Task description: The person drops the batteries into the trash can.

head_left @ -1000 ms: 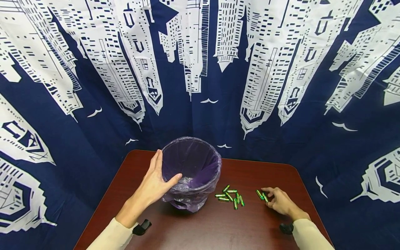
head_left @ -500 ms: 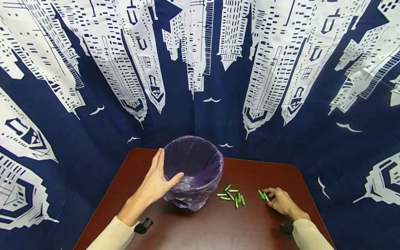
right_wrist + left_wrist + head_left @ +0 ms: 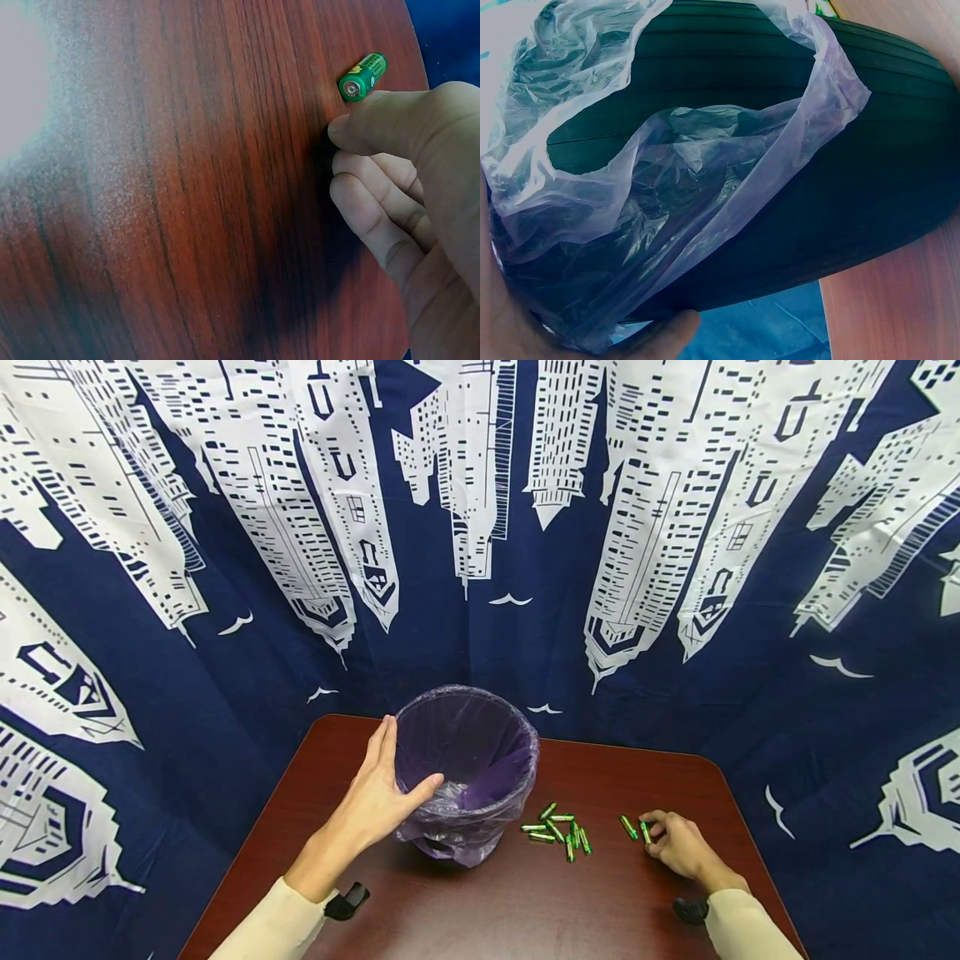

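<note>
My right hand pinches a green cylindrical battery, left hand spread against the purple-lined round bin; likely pickup, lift next.

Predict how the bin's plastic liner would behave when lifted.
The liner would probably flop, since it hangs in loose wrinkles. It looks light, being thin enough to show the bin through it. Its glossy surface might feel slippery.

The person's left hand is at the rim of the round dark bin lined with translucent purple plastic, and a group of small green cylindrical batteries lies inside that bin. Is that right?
No: the group of batteries is not inside the bin but on the reddish-brown table, to the bin's right, as the head view shows. The left hand is indeed at the bin's rim.
</note>
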Demonstrator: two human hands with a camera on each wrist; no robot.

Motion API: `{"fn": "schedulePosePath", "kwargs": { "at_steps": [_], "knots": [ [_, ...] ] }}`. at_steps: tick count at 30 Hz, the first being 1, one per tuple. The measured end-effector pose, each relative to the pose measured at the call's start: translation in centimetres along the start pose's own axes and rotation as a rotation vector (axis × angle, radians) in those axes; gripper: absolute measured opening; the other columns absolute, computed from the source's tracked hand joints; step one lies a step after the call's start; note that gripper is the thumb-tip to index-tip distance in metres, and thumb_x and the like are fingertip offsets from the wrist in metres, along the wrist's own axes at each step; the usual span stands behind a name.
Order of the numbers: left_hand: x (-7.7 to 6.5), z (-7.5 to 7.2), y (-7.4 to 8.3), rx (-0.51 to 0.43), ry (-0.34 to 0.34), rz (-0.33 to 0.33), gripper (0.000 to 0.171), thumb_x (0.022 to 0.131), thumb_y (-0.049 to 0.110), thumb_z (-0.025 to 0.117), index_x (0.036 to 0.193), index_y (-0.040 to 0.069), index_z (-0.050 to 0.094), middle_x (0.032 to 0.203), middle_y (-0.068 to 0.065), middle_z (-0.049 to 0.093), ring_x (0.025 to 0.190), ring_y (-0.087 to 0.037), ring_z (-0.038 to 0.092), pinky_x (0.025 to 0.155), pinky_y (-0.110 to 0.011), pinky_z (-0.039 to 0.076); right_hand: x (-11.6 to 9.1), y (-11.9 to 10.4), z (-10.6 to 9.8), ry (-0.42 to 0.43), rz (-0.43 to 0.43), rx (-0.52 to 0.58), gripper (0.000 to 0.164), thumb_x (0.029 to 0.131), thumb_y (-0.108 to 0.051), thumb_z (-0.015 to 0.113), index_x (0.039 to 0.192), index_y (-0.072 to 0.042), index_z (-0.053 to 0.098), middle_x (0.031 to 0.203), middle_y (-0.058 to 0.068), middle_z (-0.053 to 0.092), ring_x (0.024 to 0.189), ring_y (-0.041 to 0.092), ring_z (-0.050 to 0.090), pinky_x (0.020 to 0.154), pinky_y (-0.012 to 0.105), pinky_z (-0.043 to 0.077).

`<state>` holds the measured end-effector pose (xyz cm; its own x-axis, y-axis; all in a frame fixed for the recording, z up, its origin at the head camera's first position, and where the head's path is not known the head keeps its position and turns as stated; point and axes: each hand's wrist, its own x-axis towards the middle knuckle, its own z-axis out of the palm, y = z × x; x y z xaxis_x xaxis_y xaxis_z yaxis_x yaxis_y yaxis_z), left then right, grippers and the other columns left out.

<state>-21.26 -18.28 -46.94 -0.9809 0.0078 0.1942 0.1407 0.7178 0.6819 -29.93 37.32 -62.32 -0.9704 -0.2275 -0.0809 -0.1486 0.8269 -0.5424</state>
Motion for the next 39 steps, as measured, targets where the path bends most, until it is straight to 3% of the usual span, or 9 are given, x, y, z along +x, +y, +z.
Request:
{"fn": "schedulePosePath", "kwargs": {
  "at_steps": [18,29,39],
  "knots": [
    [-0.1,0.0,0.3,0.002,-0.009,-0.001,0.130,0.101,0.066,0.080,0.188,0.006,0.005,0.198,-0.018,0.008,0.178,-0.049,0.033,0.140,-0.068,0.037,-1.2,0.1,-1.0,0.102,0.032,0.028,0.053,0.095,-0.002,0.089,0.144,0.007,0.072,0.115,0.017,0.075,0.095,0.018,0.076,0.073,0.025,0.058],
    [-0.2,0.0,0.2,-0.004,-0.004,0.003,0.131,0.101,0.066,0.081,0.188,0.006,0.005,0.198,-0.019,0.008,0.178,-0.048,0.033,0.141,-0.067,0.036,-2.0,-0.9,-1.8,0.226,-0.013,0.062,0.054,0.093,-0.002,0.091,0.142,0.010,0.072,0.114,0.021,0.075,0.082,0.002,0.071,0.069,0.021,0.058],
    [-0.2,-0.1,0.2,-0.001,-0.027,-0.005,0.131,0.101,0.067,0.080,0.188,0.005,0.004,0.198,-0.019,0.006,0.179,-0.049,0.031,0.140,-0.067,0.036,-2.6,-3.1,-2.6,0.305,-0.089,0.004,0.053,0.093,-0.003,0.094,0.140,0.009,0.074,0.110,0.017,0.076,0.081,0.003,0.071,0.069,0.021,0.059]
  ]
}}
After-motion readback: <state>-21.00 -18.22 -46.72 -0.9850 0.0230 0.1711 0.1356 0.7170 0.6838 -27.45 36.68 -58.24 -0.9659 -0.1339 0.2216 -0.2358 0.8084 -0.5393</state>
